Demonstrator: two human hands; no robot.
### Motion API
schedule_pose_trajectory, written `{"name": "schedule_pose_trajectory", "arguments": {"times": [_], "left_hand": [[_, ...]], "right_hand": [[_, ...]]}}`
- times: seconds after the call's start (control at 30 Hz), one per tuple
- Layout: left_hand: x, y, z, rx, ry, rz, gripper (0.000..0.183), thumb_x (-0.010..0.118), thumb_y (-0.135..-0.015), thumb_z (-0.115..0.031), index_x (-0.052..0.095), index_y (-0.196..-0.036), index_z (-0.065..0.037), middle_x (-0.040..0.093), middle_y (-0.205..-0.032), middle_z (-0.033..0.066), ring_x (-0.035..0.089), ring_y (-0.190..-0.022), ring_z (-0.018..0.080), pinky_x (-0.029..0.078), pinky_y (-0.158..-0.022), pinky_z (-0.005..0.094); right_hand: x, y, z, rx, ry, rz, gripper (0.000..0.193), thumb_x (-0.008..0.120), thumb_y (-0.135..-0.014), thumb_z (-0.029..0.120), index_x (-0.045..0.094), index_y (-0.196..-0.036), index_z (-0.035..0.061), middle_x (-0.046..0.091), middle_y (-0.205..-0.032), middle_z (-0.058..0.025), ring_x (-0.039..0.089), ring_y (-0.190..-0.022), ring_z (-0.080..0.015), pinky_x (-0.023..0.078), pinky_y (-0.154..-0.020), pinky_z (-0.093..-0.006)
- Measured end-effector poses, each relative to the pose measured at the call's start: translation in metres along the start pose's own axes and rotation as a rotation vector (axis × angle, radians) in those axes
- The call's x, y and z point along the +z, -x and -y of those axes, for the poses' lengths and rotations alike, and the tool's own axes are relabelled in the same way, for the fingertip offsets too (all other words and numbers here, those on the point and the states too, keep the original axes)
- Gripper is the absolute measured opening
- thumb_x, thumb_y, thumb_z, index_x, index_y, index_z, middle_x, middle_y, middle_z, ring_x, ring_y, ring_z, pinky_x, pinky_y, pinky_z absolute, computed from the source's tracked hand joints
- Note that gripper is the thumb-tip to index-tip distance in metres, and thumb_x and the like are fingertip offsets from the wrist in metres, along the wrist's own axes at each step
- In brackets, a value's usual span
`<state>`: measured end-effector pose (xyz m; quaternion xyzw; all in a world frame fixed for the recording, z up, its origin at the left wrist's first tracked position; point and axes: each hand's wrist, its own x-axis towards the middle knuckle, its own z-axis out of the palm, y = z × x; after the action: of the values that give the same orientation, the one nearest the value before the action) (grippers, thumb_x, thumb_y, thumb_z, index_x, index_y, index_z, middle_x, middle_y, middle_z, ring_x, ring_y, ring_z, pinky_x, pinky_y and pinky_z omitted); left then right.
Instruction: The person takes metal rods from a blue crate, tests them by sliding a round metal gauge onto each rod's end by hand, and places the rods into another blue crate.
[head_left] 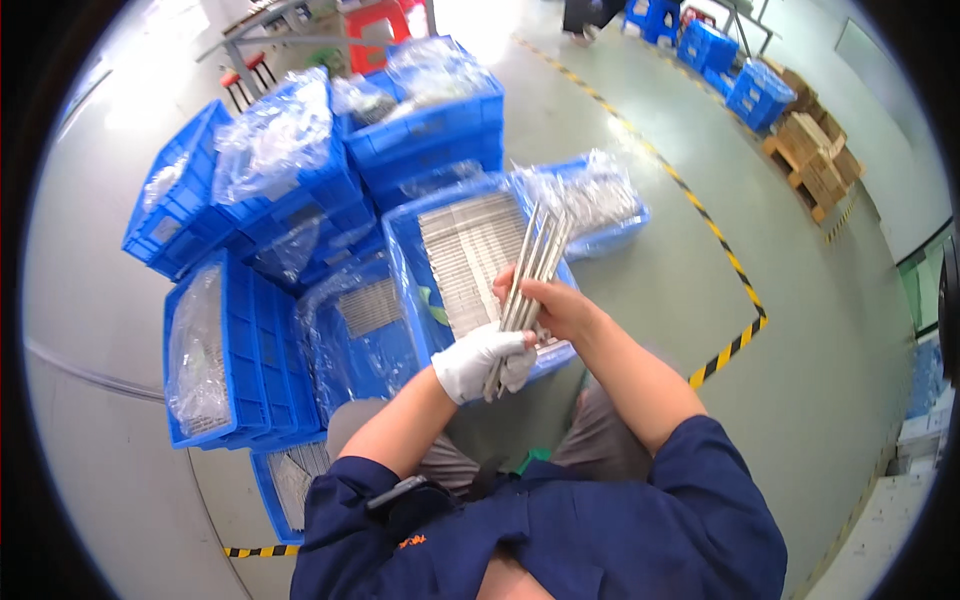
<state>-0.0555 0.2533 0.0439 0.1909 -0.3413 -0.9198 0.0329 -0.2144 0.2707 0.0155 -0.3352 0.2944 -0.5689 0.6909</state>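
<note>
Metal strips (530,275), bundled, are clamped in both my hands above the blue crate (405,260): gloved left hand (482,362) closed on the lower end, bare right hand (556,305) closed mid-length. Risk: loose grip lets strips fan and drop; edges could cut bare skin.

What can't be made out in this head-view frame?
- Count of metal strips: too thin, overlapping.
- Their lower ends: hidden by the gloved left hand and bare right hand.
- Bagged contents of the left blue crates: blurred by plastic.
- Far stacked boxes: too small.
</note>
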Motion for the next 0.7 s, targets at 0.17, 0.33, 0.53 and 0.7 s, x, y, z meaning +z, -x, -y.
{"name": "schedule_pose_trajectory", "arguments": {"times": [0.17, 0.33, 0.53, 0.7], "left_hand": [[-0.024, -0.017, -0.009, 0.056, 0.287, 0.225, 0.059, 0.048, -0.08, -0.052, 0.045, -0.112, -0.003, 0.051, -0.078, 0.0064, 0.044, -0.054, 0.0109, 0.036, -0.051, 0.0228], [-0.017, -0.043, -0.008, 0.257, 0.708, -0.091, 0.061, 0.039, -0.083, -0.054, 0.048, -0.112, -0.002, 0.052, -0.109, 0.0178, 0.051, -0.098, 0.0329, 0.042, -0.084, 0.0452], [-0.034, -0.064, -0.005, 0.322, 0.805, -0.41, 0.044, 0.034, -0.088, -0.044, 0.057, -0.084, -0.007, 0.058, -0.093, 0.0109, 0.054, -0.084, 0.0273, 0.046, -0.074, 0.042], [-0.041, -0.066, -0.002, 0.304, 0.879, -0.391, 0.04, 0.035, -0.088, -0.042, 0.055, -0.082, -0.007, 0.057, -0.084, 0.0075, 0.055, -0.082, 0.0252, 0.047, -0.071, 0.0409]], "right_hand": [[0.006, -0.007, 0.023, -0.067, -0.123, -0.173, 0.011, 0.054, -0.082, 0.017, 0.05, -0.08, 0.0065, 0.05, -0.076, -0.003, 0.048, -0.065, -0.0087, 0.044, -0.057, -0.022], [-0.014, -0.01, 0.04, -0.194, -0.083, -0.401, 0.009, 0.055, -0.082, 0.015, 0.051, -0.08, 0.0074, 0.049, -0.074, 0.0002, 0.051, -0.063, -0.0086, 0.046, -0.056, -0.0238], [0.002, -0.013, 0.011, -0.339, 0.169, -0.387, 0.009, 0.06, -0.08, 0.01, 0.056, -0.084, 0.0031, 0.057, -0.076, -0.0016, 0.053, -0.072, -0.0075, 0.044, -0.065, -0.0227], [0.001, -0.018, 0.008, -0.316, 0.275, -0.46, 0.009, 0.06, -0.079, 0.011, 0.057, -0.081, 0.0024, 0.059, -0.071, -0.0017, 0.055, -0.066, -0.0079, 0.044, -0.062, -0.0221]]}}
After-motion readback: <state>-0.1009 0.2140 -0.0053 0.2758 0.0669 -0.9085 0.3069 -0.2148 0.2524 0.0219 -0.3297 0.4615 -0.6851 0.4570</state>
